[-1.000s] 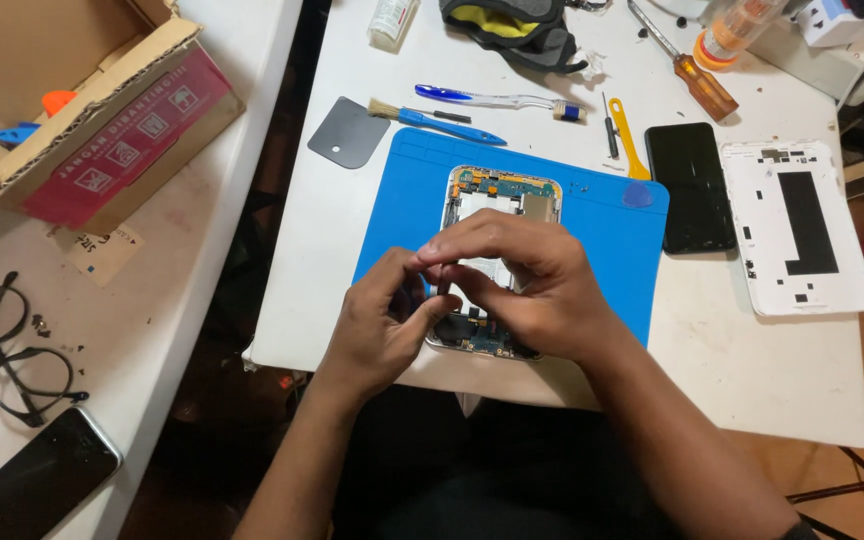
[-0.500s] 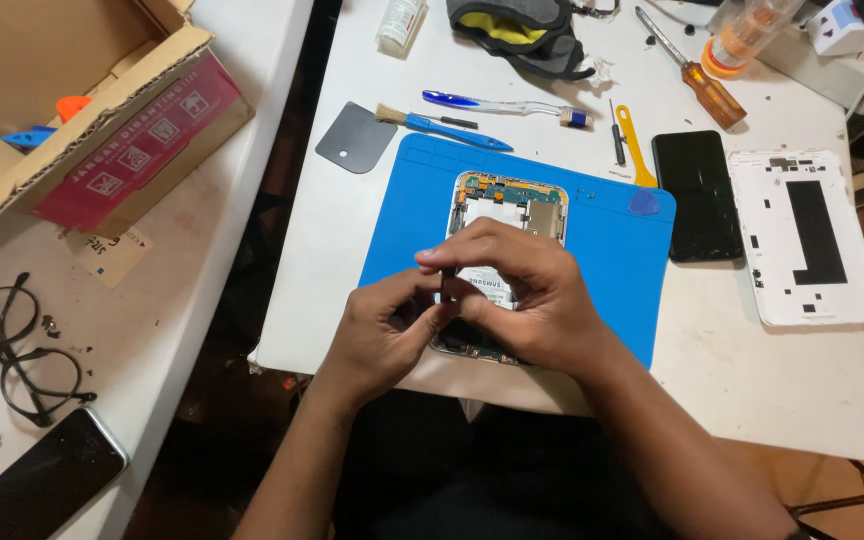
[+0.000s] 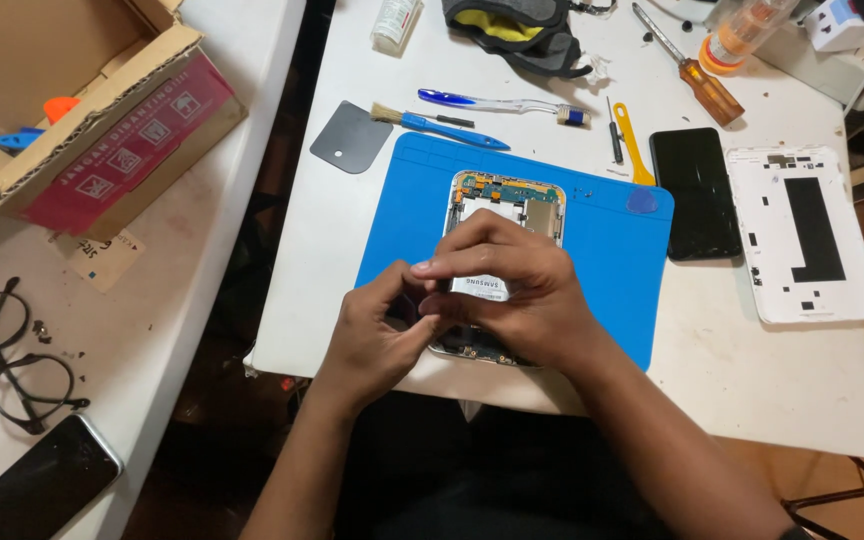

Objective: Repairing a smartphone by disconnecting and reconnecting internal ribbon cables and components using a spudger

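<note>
An opened tablet (image 3: 507, 195) with its circuit board and battery exposed lies on a blue work mat (image 3: 602, 250). My left hand (image 3: 377, 330) pinches at the tablet's left edge, thumb and fingers closed together. My right hand (image 3: 517, 290) lies across the tablet's middle, and its fingertips meet the left hand's at that same edge. What sits between the fingertips is hidden. The lower half of the tablet is covered by both hands.
A white back cover (image 3: 802, 235) and a black screen panel (image 3: 694, 192) lie to the right of the mat. Behind it are a yellow pry tool (image 3: 634, 145), a screwdriver (image 3: 697, 75), a blue brush (image 3: 442, 125) and a grey scraper (image 3: 352, 137). On the left table are a cardboard box (image 3: 102, 130), glasses (image 3: 2, 360) and a phone (image 3: 32, 485).
Both hands stay pinched at the tablet's left edge with only small finger shifts. The view has drifted slightly.
</note>
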